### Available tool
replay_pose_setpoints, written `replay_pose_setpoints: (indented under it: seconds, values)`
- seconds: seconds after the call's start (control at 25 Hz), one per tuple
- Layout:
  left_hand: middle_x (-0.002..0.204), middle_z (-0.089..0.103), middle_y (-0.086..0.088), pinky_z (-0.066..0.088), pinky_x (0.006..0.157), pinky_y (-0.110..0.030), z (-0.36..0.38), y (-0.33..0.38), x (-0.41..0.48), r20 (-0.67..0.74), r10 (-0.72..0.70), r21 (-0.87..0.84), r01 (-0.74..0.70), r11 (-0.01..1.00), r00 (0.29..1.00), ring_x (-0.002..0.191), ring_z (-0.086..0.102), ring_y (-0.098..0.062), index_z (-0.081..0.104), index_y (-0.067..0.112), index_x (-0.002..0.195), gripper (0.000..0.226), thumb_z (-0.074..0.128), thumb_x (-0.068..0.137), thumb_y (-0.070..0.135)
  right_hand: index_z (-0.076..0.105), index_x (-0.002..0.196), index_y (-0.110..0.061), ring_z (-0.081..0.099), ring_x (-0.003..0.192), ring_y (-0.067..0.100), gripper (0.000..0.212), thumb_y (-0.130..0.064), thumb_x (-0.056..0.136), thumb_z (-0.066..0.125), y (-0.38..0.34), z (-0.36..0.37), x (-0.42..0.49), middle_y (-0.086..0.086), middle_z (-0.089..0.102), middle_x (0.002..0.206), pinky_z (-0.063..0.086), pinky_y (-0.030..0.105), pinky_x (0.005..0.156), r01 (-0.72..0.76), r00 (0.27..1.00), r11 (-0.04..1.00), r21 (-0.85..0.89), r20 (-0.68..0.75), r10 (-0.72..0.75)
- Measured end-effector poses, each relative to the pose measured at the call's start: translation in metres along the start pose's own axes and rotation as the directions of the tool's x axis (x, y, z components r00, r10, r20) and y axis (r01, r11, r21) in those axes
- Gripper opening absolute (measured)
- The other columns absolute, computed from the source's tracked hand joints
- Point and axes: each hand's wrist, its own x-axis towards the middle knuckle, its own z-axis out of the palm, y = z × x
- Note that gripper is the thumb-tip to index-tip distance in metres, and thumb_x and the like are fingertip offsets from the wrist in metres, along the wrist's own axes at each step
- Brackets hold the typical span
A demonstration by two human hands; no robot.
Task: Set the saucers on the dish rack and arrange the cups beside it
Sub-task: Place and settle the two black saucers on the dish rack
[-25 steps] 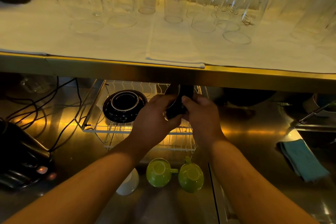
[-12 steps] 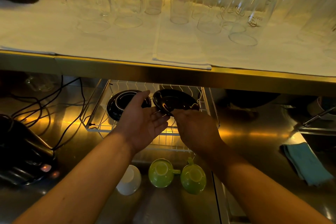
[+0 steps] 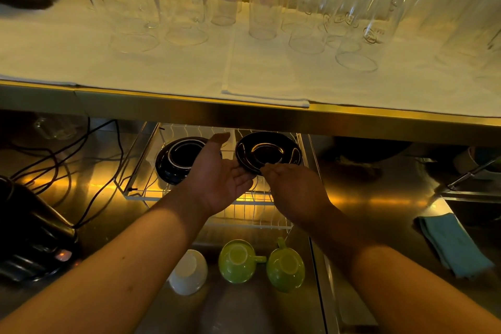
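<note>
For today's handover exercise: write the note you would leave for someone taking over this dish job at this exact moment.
Left hand: open, palm up, beside the saucer, holding nothing.
Right hand: fingertips pinch the near rim of a black saucer over the right side of the wire dish rack.
Done: one black saucer stack sits in the rack's left side; two green cups and a white cup lie upside down in front of the rack.
Left: let the held saucer settle and release it, then tidy the cups.
</note>
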Motion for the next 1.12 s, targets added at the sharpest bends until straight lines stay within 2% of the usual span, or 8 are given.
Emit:
replay_pose_setpoints:
  seconds: [0.4,0.56,0.64,0.72,0.8,0.84,0.92,1.12]
  values:
    - [0.142,0.052,-0.026,0.034,0.117,-0.043,-0.003,-0.005,0.009,-0.019,-0.021,0.01,0.022,1.0,1.0,0.135,0.047,-0.034,0.04,-0.006,0.143,0.082,0.052,0.092,0.058,0.073,0.115,-0.012,0.074,0.094,0.027,0.047,-0.013,0.069,0.086,-0.002,0.005,-0.001,0.008,0.076,0.111,0.059,0.043,0.076,-0.043,0.993,0.998,-0.04,0.109,0.047]
    - [0.136,0.061,-0.017,0.046,0.107,-0.043,-0.017,0.002,0.002,-0.024,0.031,0.252,-0.024,0.967,0.999,0.123,0.06,-0.029,0.044,0.005,0.143,0.073,0.061,0.09,0.052,0.054,0.139,-0.014,0.059,0.123,0.027,0.044,-0.016,0.095,0.057,-0.006,-0.001,0.002,0.007,0.061,0.139,0.049,0.044,0.1,-0.066,0.964,0.998,0.003,0.259,0.063]
    - [0.125,0.069,-0.005,0.055,0.093,-0.042,-0.031,0.009,-0.008,-0.031,0.161,0.593,-0.112,0.797,0.986,0.103,0.072,-0.018,0.059,0.02,0.13,0.061,0.066,0.083,0.059,0.055,0.139,-0.016,0.057,0.125,0.024,0.043,-0.023,0.097,0.055,-0.012,-0.012,0.004,0.005,0.061,0.138,0.048,0.04,0.101,-0.14,0.973,0.987,0.079,0.197,0.122]
    - [0.115,0.071,0.013,0.055,0.079,-0.033,-0.053,0.016,-0.019,0.024,0.439,0.917,-0.195,0.349,0.898,0.086,0.07,-0.004,0.066,0.032,0.117,0.046,0.065,0.082,0.062,0.064,0.13,-0.02,0.062,0.114,0.015,0.039,-0.032,0.094,0.054,-0.032,-0.029,0.007,-0.002,0.068,0.126,0.05,0.03,0.092,-0.243,0.968,0.906,0.346,0.026,0.249]
    - [0.112,0.066,0.019,0.046,0.073,-0.024,-0.076,0.022,-0.023,0.19,0.659,0.98,-0.102,-0.17,0.728,0.088,0.061,0.003,0.065,0.033,0.12,0.04,0.065,0.087,0.055,0.069,0.119,-0.032,0.06,0.107,0.003,0.033,-0.038,0.093,0.05,-0.056,-0.043,0.02,-0.014,0.068,0.117,0.047,0.022,0.089,-0.36,0.917,0.608,0.708,0.148,0.371]
    - [0.118,0.067,0.012,0.047,0.075,-0.026,-0.085,0.026,-0.023,0.249,0.685,0.952,-0.043,-0.303,0.685,0.097,0.061,-0.002,0.063,0.031,0.123,0.042,0.068,0.087,0.052,0.072,0.109,-0.04,0.06,0.105,0.0,0.027,-0.035,0.095,0.049,-0.065,-0.044,0.03,-0.019,0.068,0.112,0.048,0.023,0.089,-0.438,0.884,0.368,0.82,0.316,0.345]
    - [0.133,0.064,0.0,0.05,0.092,-0.036,-0.098,0.032,-0.018,0.292,0.645,0.912,-0.003,-0.409,0.706,0.117,0.059,-0.019,0.059,0.025,0.132,0.054,0.073,0.085,0.047,0.074,0.093,-0.04,0.063,0.105,0.008,0.029,-0.024,0.101,0.051,-0.076,-0.037,0.046,-0.012,0.069,0.105,0.052,0.028,0.09,-0.556,0.81,0.012,0.831,0.538,0.233]
    - [0.145,0.055,-0.004,0.044,0.104,-0.042,-0.099,0.029,-0.009,0.302,0.574,0.865,0.034,-0.5,0.761,0.132,0.047,-0.026,0.05,0.02,0.142,0.064,0.073,0.085,0.04,0.053,0.132,-0.002,0.054,0.129,0.032,0.032,-0.003,0.1,0.051,-0.083,-0.015,0.056,0.018,0.058,0.129,0.047,0.04,0.105,-0.669,0.683,-0.222,0.709,0.705,0.193]
